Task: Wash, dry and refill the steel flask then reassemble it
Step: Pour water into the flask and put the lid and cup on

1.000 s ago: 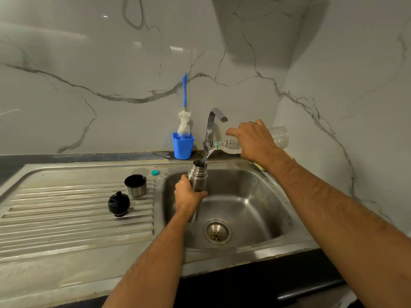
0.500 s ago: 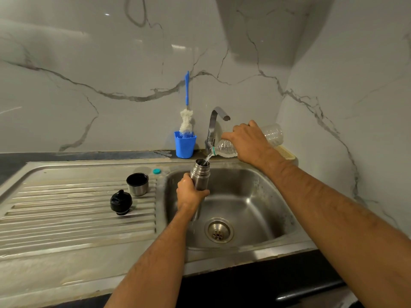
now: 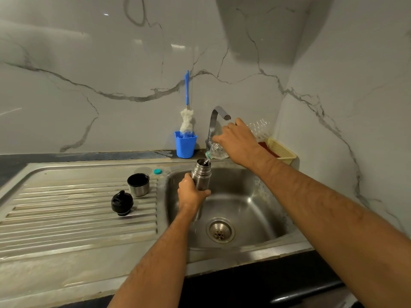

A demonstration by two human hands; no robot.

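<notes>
**Marble corner, steel sink, dim warm light**

So the setting's a kitchen corner: two glossy white marble-look walls (image 3: 89, 63) with grey veins meet at the back right (image 3: 287, 85), and small bright glints of light reflect off the left one. A big soft shadow sits high up near the corner. Below runs a dark desk (image 3: 66, 155) with a stainless steel sink unit set into it: ridged draining board (image 3: 55, 218) on the left, basin (image 3: 255, 196) with a round drain (image 3: 220, 232) on the right. A bent chrome tap (image 3: 214, 121) rises behind the basin. The front edge down low is black (image 3: 255, 283).
</notes>
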